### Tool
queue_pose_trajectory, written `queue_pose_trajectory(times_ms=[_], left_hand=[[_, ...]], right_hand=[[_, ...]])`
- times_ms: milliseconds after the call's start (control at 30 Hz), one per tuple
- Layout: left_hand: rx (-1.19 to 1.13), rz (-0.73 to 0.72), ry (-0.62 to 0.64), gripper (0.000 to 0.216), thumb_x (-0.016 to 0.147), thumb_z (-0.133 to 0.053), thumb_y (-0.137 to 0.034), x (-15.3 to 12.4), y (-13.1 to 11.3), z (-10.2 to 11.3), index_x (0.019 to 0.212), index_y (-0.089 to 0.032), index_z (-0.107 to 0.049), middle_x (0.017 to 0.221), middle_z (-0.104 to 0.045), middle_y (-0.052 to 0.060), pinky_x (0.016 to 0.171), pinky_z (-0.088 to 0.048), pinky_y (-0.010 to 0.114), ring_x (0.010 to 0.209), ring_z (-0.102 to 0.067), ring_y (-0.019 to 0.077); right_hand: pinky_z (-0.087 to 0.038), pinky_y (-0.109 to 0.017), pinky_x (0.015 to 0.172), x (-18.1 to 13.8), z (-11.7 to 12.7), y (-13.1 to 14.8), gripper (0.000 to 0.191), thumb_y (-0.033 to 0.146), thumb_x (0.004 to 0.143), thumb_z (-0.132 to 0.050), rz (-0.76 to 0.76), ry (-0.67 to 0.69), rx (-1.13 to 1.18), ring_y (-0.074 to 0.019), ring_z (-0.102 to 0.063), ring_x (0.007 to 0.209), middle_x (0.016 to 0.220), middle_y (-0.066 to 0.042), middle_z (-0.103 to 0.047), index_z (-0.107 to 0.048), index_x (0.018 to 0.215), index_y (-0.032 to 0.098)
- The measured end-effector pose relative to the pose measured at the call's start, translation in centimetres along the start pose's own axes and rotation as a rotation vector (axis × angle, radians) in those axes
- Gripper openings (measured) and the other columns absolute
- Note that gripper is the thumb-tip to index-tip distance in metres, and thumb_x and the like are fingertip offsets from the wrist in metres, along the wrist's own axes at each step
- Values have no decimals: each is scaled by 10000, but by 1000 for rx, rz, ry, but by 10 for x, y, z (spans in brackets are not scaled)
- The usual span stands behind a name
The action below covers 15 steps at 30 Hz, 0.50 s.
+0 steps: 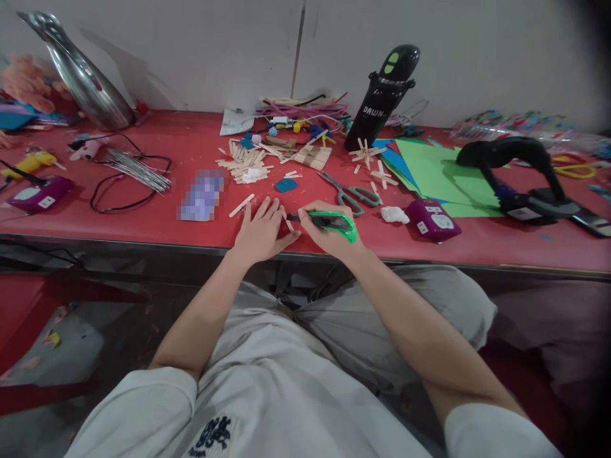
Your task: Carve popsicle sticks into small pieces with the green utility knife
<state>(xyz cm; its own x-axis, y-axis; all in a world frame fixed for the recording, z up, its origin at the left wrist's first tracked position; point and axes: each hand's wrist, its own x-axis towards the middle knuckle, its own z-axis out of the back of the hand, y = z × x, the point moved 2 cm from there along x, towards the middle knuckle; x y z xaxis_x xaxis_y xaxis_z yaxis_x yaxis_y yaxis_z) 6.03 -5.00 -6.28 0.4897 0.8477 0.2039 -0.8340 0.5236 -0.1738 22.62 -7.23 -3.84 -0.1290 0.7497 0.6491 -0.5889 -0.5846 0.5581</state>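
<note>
My right hand (329,238) grips a green and black utility knife (340,221), its blade end pointing left toward my left hand. Flat on the red table, my left hand (260,234) has its fingers stretched and the thumb apart. Between the left thumb and forefinger lies a short piece of wooden craft stick (289,225), close to the knife's tip; whether the fingers press on it I cannot tell. Just left of that hand is a loose craft stick (241,205). Beyond the fingers lie a blue flat piece (286,185) and a pile of craft sticks (243,162).
Grey-handled scissors (351,194) lie beyond my right hand, near a white lump (394,215) and a purple box (433,220). A black DAWN bottle (379,102), green paper (443,172), a black headset (515,172), metal wires (138,170) and a steel jug (86,79) stand or lie around.
</note>
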Motion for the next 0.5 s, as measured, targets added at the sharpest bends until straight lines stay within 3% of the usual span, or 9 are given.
queue_pose_trajectory(times_ms=[500], left_hand=[[13,9,19,738,944,-306,-605,2,0,-2,1464,-99,-440,1585,-357,109,1239,-131,563,1513,-242,270]], right_hand=[[-546,-279,703,0,-3,0,250,380,926,-562,8,-14,69,-163,-672,686,794,-46,-733,-683,803,198]])
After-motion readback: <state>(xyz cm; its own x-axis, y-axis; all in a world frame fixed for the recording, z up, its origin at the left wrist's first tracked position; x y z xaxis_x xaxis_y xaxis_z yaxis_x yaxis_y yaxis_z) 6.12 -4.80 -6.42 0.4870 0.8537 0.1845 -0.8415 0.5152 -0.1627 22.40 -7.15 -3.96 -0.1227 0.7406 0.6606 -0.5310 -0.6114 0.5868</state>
